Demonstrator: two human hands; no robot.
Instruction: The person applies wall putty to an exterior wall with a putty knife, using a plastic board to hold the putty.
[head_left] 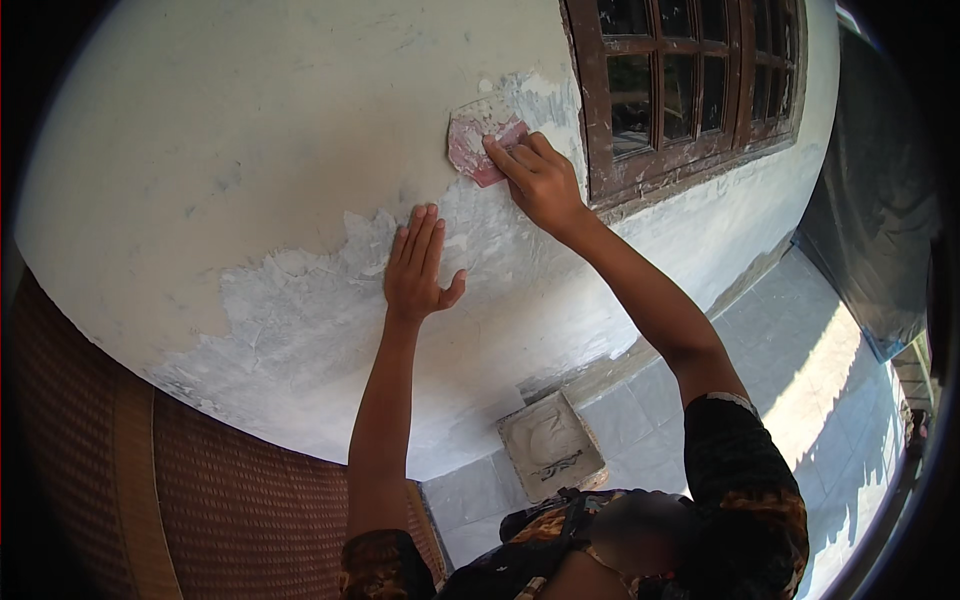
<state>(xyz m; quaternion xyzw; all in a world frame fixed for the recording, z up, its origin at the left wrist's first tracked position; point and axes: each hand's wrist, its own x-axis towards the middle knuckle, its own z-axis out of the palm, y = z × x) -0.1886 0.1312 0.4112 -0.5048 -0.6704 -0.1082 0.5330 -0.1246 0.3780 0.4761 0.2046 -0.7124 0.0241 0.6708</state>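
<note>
My right hand point(545, 182) grips a pinkish-red scraper point(472, 148) smeared with white paste, its flat face against the wall just left of the window. The index finger lies along the scraper while the other fingers curl at its edge. Lower and to the left, my left hand point(418, 270) rests flat on the wall point(330, 130), fingers stretched upward and thumb out to the side; nothing is in it. Around both hands the wall carries a rough grey-white patch of filler point(300, 310) with a ragged upper border against the cream paint.
A brown wooden window frame point(640, 180) with glass panes borders my right hand. On the grey tiled floor point(640, 400) below stands a squarish tray point(505, 440) of pale paste. Woven brown panels point(240, 500) line the lower left; a dark sheet point(870, 200) hangs at the right.
</note>
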